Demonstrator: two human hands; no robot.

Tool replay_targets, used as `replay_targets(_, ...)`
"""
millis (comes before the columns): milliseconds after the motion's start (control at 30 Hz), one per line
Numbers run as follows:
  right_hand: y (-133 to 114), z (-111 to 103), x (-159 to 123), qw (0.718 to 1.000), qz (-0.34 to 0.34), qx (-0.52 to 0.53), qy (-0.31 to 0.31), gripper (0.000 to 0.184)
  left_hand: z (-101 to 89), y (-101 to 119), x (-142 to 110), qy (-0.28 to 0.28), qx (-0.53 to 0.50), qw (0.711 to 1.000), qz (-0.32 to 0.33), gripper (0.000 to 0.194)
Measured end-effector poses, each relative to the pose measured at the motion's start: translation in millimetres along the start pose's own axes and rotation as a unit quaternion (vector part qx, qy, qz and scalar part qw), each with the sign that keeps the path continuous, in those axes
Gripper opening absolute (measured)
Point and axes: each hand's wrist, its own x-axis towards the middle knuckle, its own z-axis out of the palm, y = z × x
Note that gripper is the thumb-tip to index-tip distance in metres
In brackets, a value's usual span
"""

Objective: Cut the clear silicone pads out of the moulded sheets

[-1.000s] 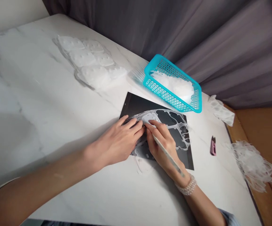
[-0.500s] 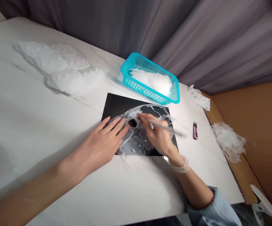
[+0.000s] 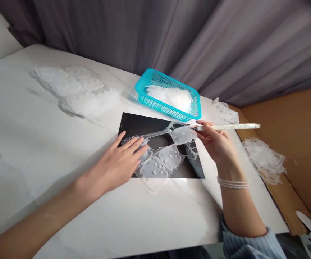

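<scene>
A translucent moulded plastic sheet (image 3: 155, 171) with rounded, studded panels lies on a black mat (image 3: 132, 122). My left hand (image 3: 117, 163) rests flat on the sheet's left part, fingers spread and empty. My right hand (image 3: 217, 142) is closed round a slim pen-like tool with a pearly white handle (image 3: 236, 126) and a dark tip pointing left. The same fingers pinch the edge of one translucent panel piece (image 3: 183, 135), which sits over the sheet's upper right. Whether this piece is fully separate from the sheet I cannot tell. An opening in the sheet shows black mat beneath.
Behind the mat stands a turquoise basket (image 3: 168, 112) with white translucent pieces inside. Several similar sheets (image 3: 74, 88) are stacked at the left. Pink-handled thread snips were at the right earlier; my right hand now covers that area. Plastic scraps (image 3: 264, 160) lie along the right edge.
My right hand has moved right and up from the sheet's middle, with the panel piece now pinched in it. The tool has swung to nearly level. My left hand stays in place.
</scene>
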Motion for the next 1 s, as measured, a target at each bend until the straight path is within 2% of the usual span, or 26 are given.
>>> replay_targets(133,-5.6,-5.1,0.7,1.0,0.007,0.011,0.005,0.017,-2.6,-2.7,0.8,-0.008,0.003,1.0,-0.002,0.048)
replay_targets(267,-7.2,-31.1,6.0,0.999,0.006,0.026,0.043,0.013,-1.5,-7.8,-0.5,-0.009,-0.002,1.0,0.005,0.048)
replay_targets(367,-8.9,-45.7,9.1,0.998,0.01,0.045,0.044,0.012,-1.9,-11.3,-0.7,-0.01,-0.019,1.0,0.008,0.048)
replay_targets(433,-11.5,-43.4,7.7,0.998,0.004,0.054,0.036,0.012,-5.3,-10.5,1.6,-0.008,-0.047,0.999,0.008,0.048)
replay_targets(533,-16.4,-17.8,-5.0,0.998,-0.022,0.053,0.018,0.014,-17.5,-0.3,11.5,0.035,-0.149,0.988,-0.015,0.039)
replay_targets(567,-18.3,-5.0,-12.7,0.998,-0.036,0.046,0.006,0.015,-22.9,5.5,16.6,0.063,-0.21,0.975,-0.044,0.036)
replay_targets(600,-20.3,8.7,-22.0,0.998,-0.054,0.033,-0.009,0.016,-28.5,11.9,22.4,0.09,-0.29,0.949,-0.085,0.035)
replay_targets(633,-22.6,22.1,-32.5,0.997,-0.075,0.012,-0.029,0.018,-33.7,18.4,28.5,0.108,-0.39,0.904,-0.138,0.037)
replay_targets(667,-25.2,34.3,-43.4,0.994,-0.097,-0.018,-0.053,0.019,-38.2,24.6,34.6,0.1,-0.506,0.836,-0.19,0.042)
replay_targets(700,-28.0,44.3,-53.9,0.987,-0.119,-0.059,-0.089,0.02,-41.6,29.8,40.3,0.073,-0.617,0.749,-0.229,0.048)
replay_targets(733,-30.8,51.7,-63.1,0.975,-0.138,-0.104,-0.137,0.021,-43.6,33.9,45.4,0.036,-0.705,0.662,-0.252,0.054)
replay_targets(767,-33.2,56.3,-70.2,0.959,-0.151,-0.148,-0.19,0.021,-44.3,36.8,49.5,0.003,-0.765,0.589,-0.26,0.056)
replay_targets(800,-35.0,58.3,-74.6,0.942,-0.161,-0.181,-0.232,0.022,-43.7,38.5,52.6,-0.015,-0.796,0.546,-0.26,0.054)
replay_targets(833,-35.8,58.0,-76.2,0.933,-0.165,-0.195,-0.253,0.023,-41.9,39.4,54.6,-0.02,-0.806,0.533,-0.256,0.048)
replay_targets(867,-35.5,56.1,-75.2,0.936,-0.167,-0.192,-0.245,0.025,-39.4,39.7,55.7,-0.016,-0.803,0.541,-0.251,0.04)
replay_targets(933,-32.0,50.6,-67.4,0.959,-0.159,-0.17,-0.161,0.026,-33.4,39.8,55.7,-0.011,-0.777,0.579,-0.247,0.029)
replay_targets(1000,-25.8,46.6,-56.9,0.973,-0.132,-0.175,-0.077,0.03,-28.6,40.5,54.4,-0.02,-0.751,0.612,-0.245,0.031)
